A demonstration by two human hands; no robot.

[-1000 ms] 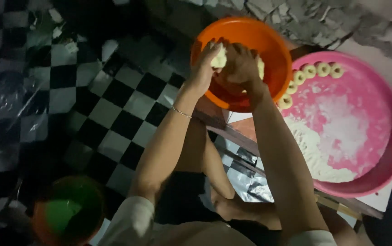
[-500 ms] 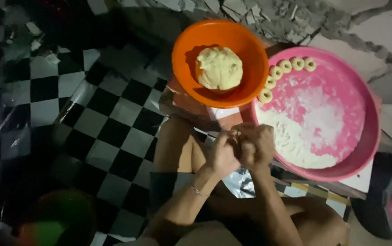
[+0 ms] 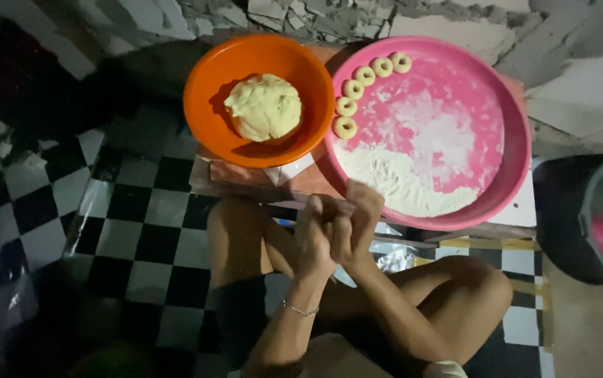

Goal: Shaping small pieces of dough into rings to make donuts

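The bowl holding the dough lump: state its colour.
Orange. The bowl shows clearly in the head view, beside the pink tray.

Open floury middle of the pink tray [image 3: 508, 175] at 1 o'clock, dough rings [image 3: 364, 87] lining its 10 o'clock rim, orange bowl [image 3: 203, 119] filled by a dough lump [image 3: 264, 106] at 11, dark bucket [image 3: 595, 224] blocking 3 o'clock

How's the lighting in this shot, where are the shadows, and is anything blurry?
Head view: light falls brightly on the orange bowl and pink tray; the dough ball casts a shadow to its left; the checkered floor fades into near darkness at left; the clasped left hand and right hand look slightly soft; no strong glare shows.
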